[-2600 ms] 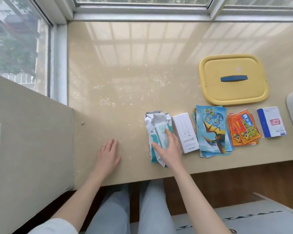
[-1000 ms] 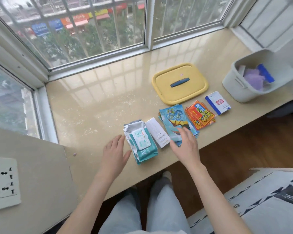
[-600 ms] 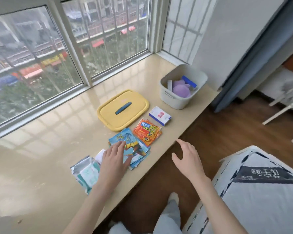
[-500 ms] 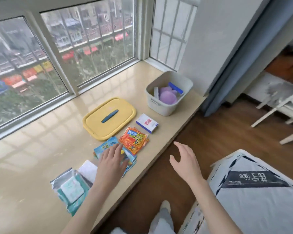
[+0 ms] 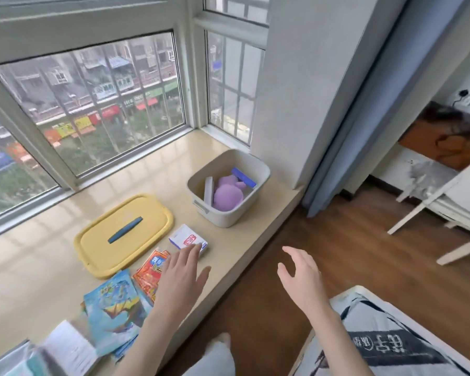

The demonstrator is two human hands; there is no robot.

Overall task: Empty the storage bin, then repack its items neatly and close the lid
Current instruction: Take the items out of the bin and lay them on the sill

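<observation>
The grey storage bin (image 5: 229, 215) stands open at the right end of the sill, holding a purple soft item (image 5: 226, 196), a blue-edged box (image 5: 243, 177) and a white flat item (image 5: 208, 189). Its yellow lid (image 5: 98, 248) with a blue handle lies flat to the left. In a row along the sill's front lie a white-and-blue box (image 5: 186, 238), orange packets (image 5: 149, 272), blue packets (image 5: 114, 308), a white box (image 5: 71, 348) and a wipes pack (image 5: 14, 367). My left hand (image 5: 182, 278) hovers flat over the orange packets, fingertips at the white-and-blue box. My right hand (image 5: 300, 275) is open in the air beyond the sill's edge.
Windows run behind the sill and a wall corner (image 5: 288, 104) with a blue curtain (image 5: 364, 104) stands right of the bin. Wooden floor (image 5: 337, 253) lies below the sill. A printed fabric (image 5: 385, 343) is at the lower right, white furniture legs (image 5: 432, 213) farther right.
The view has swung right toward the bin. My left hand has moved right from the blue packets to over the orange packets and the white-and-blue box. My right hand stays open off the sill.
</observation>
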